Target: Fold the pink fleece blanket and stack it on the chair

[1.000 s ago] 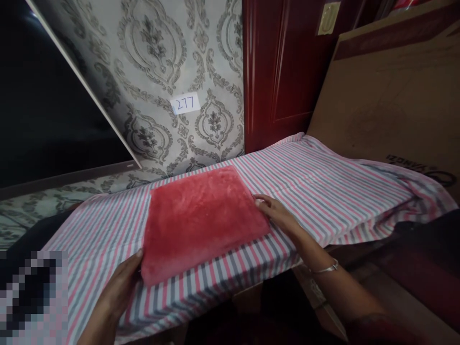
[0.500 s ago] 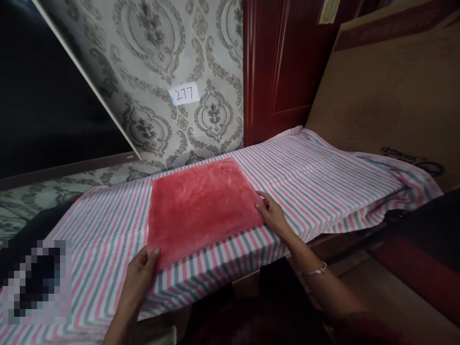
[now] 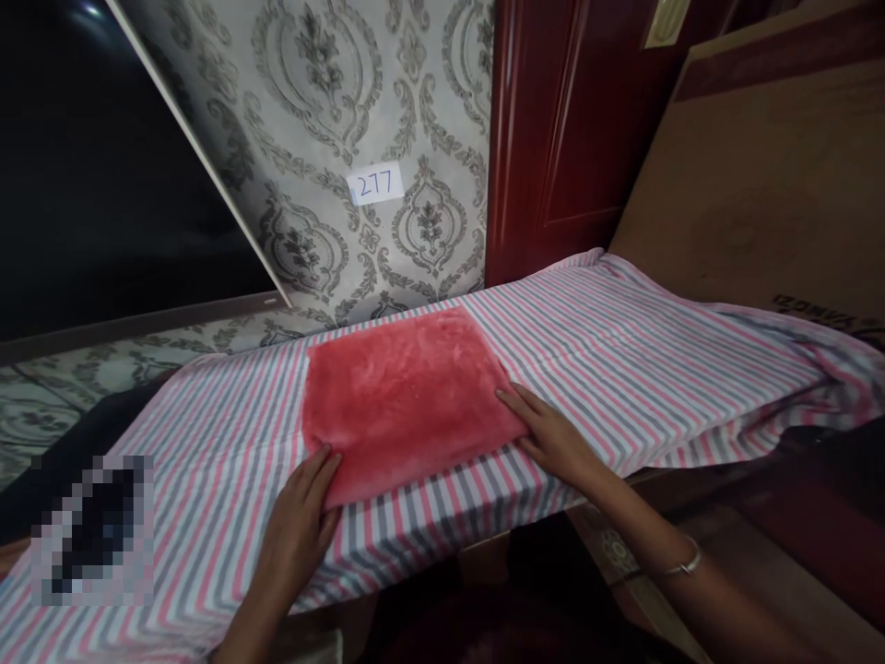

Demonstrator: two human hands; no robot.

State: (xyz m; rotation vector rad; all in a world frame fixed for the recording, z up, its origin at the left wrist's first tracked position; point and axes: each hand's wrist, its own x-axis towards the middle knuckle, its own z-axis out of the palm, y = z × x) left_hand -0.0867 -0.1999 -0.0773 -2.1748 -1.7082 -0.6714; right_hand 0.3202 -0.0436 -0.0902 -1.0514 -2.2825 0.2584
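A red plush cloth (image 3: 407, 397) lies flat over a striped sheet, its front edge along the edge of the covered surface. At its front left corner, my left hand (image 3: 300, 516) rests with its fingers laid on the plush and its thumb apart, close to the front edge. Across from it, my right hand (image 3: 553, 438) touches the right edge with fingers stretched out over the pile; a silvery bangle (image 3: 684, 558) circles that wrist. Both hands are open. The cloth's underside is hidden.
Pink, grey and white stripes run along the sheet (image 3: 608, 350). A dark screen (image 3: 124, 184) stands at the left, a red door (image 3: 573, 120) behind, and a large cardboard box (image 3: 774, 184) at the right. A paper marked 277 (image 3: 375, 183) is on the patterned wall.
Both hands have gone from pinching the cloth's edges to lying on it with fingers extended. The left hand sits further onto the plush. The whole view has shifted slightly.
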